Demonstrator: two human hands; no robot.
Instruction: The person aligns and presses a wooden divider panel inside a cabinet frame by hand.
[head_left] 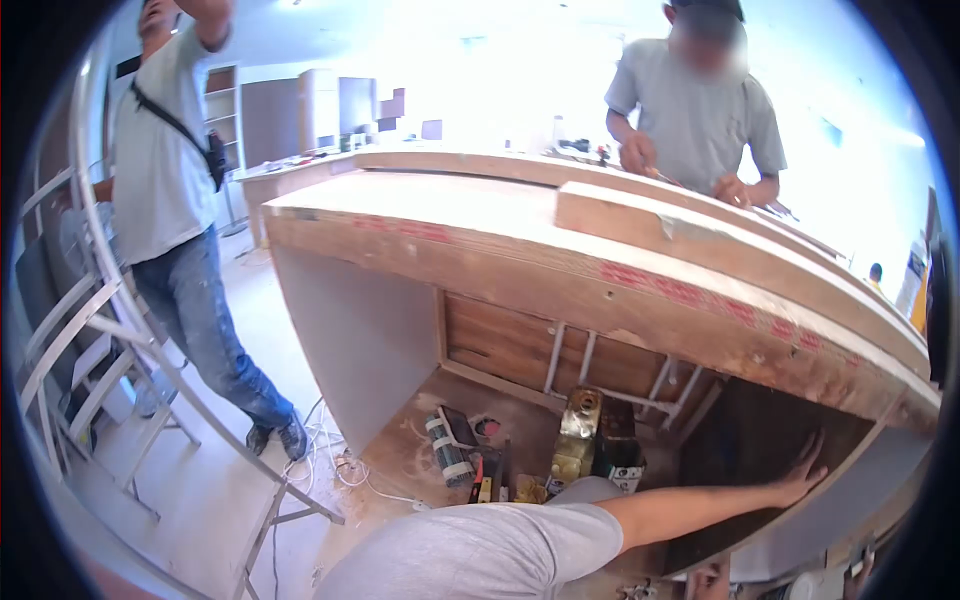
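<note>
My left arm in a grey sleeve stretches to the right beneath a wooden workbench [520,255]. At its end my left hand [800,475] is open, fingers spread, by the edge of a dark inner panel [740,450]. I cannot tell how firmly it presses there. Low in the view, just a small part of my right hand [710,580] shows below the panel's lower edge; its grip is hidden. Near my left arm a gold-coloured metal can [578,430] stands on the bench's lower board, with a ribbed roll [448,450] and several small tools beside it.
Across the bench a person in a grey shirt [690,120] works with both hands at the top. At left another person [170,150] stands with an arm raised, behind a metal ladder [150,340]. White cables [335,460] trail over the floor. A loose board [680,225] lies on the benchtop.
</note>
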